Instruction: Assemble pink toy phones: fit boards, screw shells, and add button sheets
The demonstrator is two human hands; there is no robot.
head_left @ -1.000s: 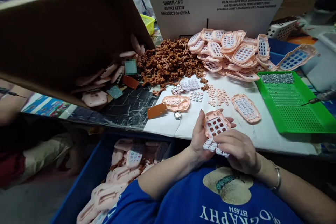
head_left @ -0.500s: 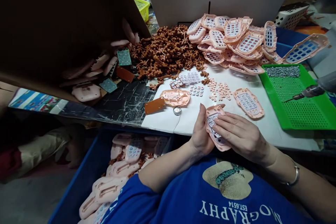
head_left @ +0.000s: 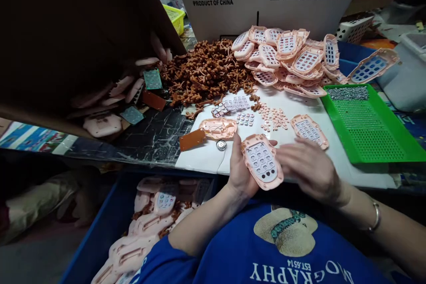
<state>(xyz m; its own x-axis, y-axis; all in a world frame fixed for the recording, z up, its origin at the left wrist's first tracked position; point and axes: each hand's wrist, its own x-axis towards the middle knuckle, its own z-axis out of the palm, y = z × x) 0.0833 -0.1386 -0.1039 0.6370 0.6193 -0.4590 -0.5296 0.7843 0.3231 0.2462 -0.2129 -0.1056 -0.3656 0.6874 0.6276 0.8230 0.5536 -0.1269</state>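
My left hand (head_left: 240, 172) is closed around the edge of a pink plastic shell half (head_left: 278, 181), which lies tilted across my palm with its inner side up. A white keypad sheet (head_left: 261, 159) with rows of round bumps sits inside it, and dark holes show at the lower end. Just right of the shell, my right hand (head_left: 309, 168) is raised with its fingers stretched out, slightly blurred and holding nothing visible. Behind it, a second pink shell half (head_left: 309, 131) with a keypad rests on the white sheet. Small pink buttons (head_left: 274, 117) are scattered beyond my hands.
Shell halves (head_left: 293, 53) are heaped behind, beside a pile of brown parts (head_left: 206, 71). A green tray (head_left: 382, 137) holding screws (head_left: 348, 93) stands right. Left are an orange board (head_left: 192, 139), a round speaker (head_left: 221, 144) and a wired shell (head_left: 219, 128). A blue bin (head_left: 100, 226) sits below.
My right hand has lifted off the shell and moved to its right. The keypad inside is now uncovered. The power screwdriver over the green tray has left the view.
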